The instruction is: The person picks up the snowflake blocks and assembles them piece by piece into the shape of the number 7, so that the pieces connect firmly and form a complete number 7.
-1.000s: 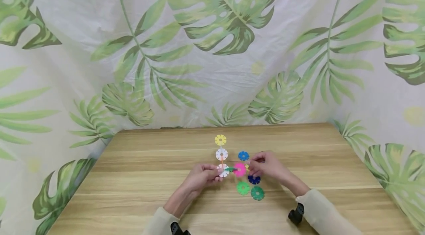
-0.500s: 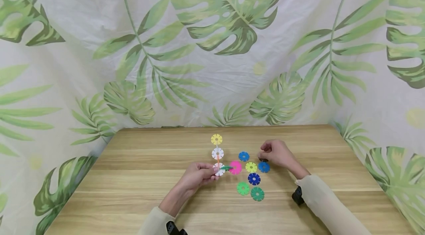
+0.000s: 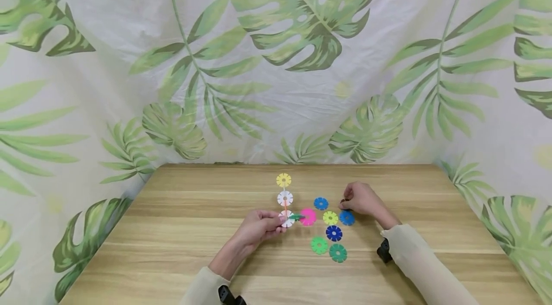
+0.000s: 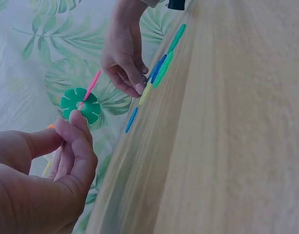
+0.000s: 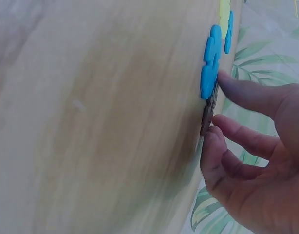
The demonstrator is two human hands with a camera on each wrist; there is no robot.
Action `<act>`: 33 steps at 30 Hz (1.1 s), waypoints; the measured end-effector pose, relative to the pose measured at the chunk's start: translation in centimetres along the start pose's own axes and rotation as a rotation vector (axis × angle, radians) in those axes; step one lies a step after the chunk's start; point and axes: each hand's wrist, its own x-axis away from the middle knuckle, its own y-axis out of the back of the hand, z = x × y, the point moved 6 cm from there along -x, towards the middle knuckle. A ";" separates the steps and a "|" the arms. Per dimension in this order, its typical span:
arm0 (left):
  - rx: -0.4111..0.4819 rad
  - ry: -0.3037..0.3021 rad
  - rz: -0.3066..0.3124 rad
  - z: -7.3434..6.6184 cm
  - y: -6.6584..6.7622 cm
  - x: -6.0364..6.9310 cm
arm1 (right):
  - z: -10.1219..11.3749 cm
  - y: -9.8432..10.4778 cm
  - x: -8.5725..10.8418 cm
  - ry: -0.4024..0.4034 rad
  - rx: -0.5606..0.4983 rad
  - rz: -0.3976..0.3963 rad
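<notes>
L hand [image 3: 258, 227] grips a lower white notched plastic disc [image 3: 289, 223] btwn thumb & fingertips; R hand [image 3: 364, 198] has thumb & fingertips closed on the rim of a dark brown notched plastic disc [image 5: 207, 118] at the wood-grain tabletop [image 3: 172, 209].

From the L fingertips a linked chain runs 2 ways, held off the wood: outward, an edge-on orange disc [image 3: 285, 206], an upper white notched disc [image 3: 288, 198], a pale edge-on disc [image 3: 284, 189] & a soft-yellow notched disc [image 3: 280, 180] at the far tip; toward the R fingers, a tilted dark-green disc [image 3: 296, 217], then a hot-pink notched disc [image 3: 311, 219]. The L pinch sits at the corner where both arms meet, prob. to steady the light chain.

Just body-side of the R fingertips lies a mid-blue disc [image 3: 347, 214]; can't tell if it touches the brown pc. Left of R fingers: a bright-blue disc [image 3: 320, 207] & a lime-yellow disc [image 3: 330, 222]. Further body-side: a navy disc [image 3: 334, 238], a light-green disc [image 3: 319, 249] & a teal-green disc [image 3: 338, 257], all flat, presumably spread w/in R reach so each colour shows. Thin pcs. likely call for a rim hold.
</notes>
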 end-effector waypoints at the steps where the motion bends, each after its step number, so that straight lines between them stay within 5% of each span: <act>1: 0.002 0.000 -0.001 0.0 0.0 0.0 | 0.0 0.0 0.1 0.000 -0.002 0.001; 33: 0.024 -0.002 0.019 0.5 -0.1 0.0 | -0.9 0.6 0.4 -0.098 -0.030 0.009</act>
